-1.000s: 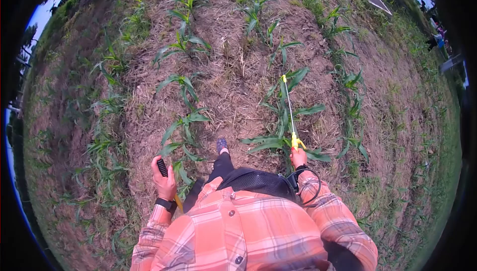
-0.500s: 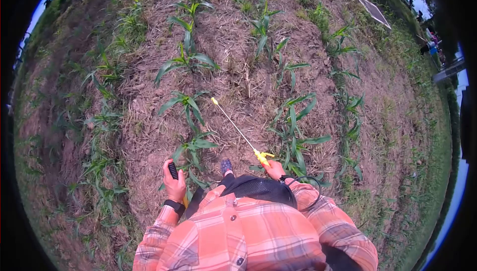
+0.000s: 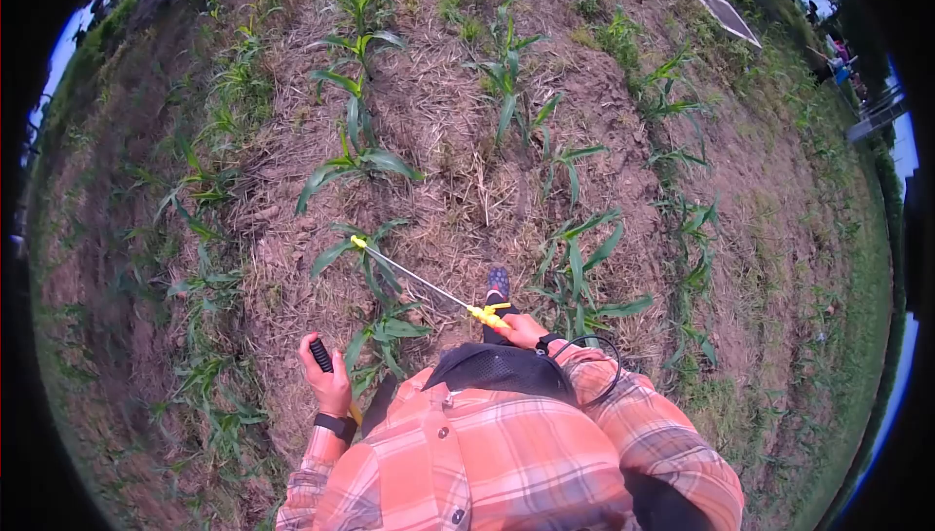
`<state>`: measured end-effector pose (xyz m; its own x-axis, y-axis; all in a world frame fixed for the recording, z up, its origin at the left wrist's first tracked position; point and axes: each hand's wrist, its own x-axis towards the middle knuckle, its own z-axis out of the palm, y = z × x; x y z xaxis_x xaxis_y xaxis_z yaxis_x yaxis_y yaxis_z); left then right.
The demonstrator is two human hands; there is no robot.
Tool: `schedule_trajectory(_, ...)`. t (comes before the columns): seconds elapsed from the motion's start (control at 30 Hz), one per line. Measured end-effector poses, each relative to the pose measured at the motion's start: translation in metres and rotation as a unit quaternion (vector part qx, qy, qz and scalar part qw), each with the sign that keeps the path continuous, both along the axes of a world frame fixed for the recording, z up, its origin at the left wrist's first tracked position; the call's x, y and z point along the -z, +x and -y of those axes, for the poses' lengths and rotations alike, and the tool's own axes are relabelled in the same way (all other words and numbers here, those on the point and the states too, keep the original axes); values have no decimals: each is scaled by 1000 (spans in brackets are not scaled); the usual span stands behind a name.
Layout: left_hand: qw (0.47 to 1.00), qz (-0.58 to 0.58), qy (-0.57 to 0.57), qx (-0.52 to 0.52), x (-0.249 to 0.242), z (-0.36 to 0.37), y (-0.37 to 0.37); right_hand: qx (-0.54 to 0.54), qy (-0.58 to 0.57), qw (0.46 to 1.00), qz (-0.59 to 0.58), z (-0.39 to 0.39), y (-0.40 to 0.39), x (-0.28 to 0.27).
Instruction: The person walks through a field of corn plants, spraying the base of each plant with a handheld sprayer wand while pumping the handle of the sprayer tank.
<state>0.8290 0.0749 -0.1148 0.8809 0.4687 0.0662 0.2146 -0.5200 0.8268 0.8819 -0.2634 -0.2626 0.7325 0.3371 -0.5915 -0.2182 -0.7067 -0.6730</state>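
My right hand (image 3: 526, 331) is closed around the yellow handle of a spray wand (image 3: 419, 280). The thin metal tube slants up and left, and its yellow nozzle (image 3: 358, 241) is over the leaves of a young corn plant (image 3: 336, 256) in the row left of me. Whether liquid comes out is too fine to see. A black hose (image 3: 616, 360) loops beside my right wrist. My left hand (image 3: 333, 390) is wrapped around a black ribbed grip (image 3: 320, 355), low on my left. A yellow part shows beside that wrist; the rest is hidden.
Rows of young corn (image 3: 575, 253) run ahead on both sides, with dry straw (image 3: 482, 190) on bare soil between them. A shoe (image 3: 499, 283) is on the ground in front of me. A framed panel (image 3: 721, 13) stands far right; people (image 3: 840, 68) are beyond it.
The wand has swung left, taking its nozzle from the gap between rows to the left-row corn plant. My left hand has dropped slightly in view. A shoe now appears farther forward and right.
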Motion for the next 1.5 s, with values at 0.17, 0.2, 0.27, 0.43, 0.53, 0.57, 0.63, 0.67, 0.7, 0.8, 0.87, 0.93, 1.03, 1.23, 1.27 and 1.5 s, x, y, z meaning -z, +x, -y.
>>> schedule_trajectory(0.17,998,23,62,9,-15,21,57,76,-49,995,42,34,61,26)
schedule_trajectory(0.2,996,27,86,15,-21,28,70,109,-43,991,61,42,72,32)
schedule_trajectory(0.27,993,36,110,19,-21,37,95,138,-57,985,90,59,93,39)
schedule_trajectory(0.43,988,29,147,35,-18,56,145,245,-72,959,125,107,135,51)
schedule_trajectory(0.53,996,18,78,26,-38,79,175,348,-19,937,19,134,158,49)
schedule_trajectory(0.57,996,17,79,25,-38,82,183,379,-21,925,-1,142,167,51)
schedule_trajectory(0.63,997,15,70,16,-38,86,197,421,-1,907,15,155,185,50)
schedule_trajectory(0.67,997,13,72,12,-41,88,202,464,49,884,6,160,191,47)
schedule_trajectory(0.7,998,-10,60,4,-44,89,207,484,56,873,-12,165,201,45)
schedule_trajectory(0.8,997,-12,81,2,-47,87,224,518,66,853,17,170,227,33)
schedule_trajectory(0.87,994,4,112,8,-44,84,237,532,77,843,19,173,243,40)
schedule_trajectory(0.93,995,-6,104,9,-40,78,251,556,82,827,18,167,259,40)
schedule_trajectory(1.03,998,-13,54,9,-35,70,283,548,69,834,0,154,280,33)
schedule_trajectory(1.23,990,83,115,28,-17,29,357,457,3,889,-11,108,326,32)
schedule_trajectory(1.27,998,42,49,6,-21,20,365,404,-40,914,18,102,334,35)
schedule_trajectory(1.5,999,44,30,2,-34,-6,420,245,-52,968,-2,44,393,9)
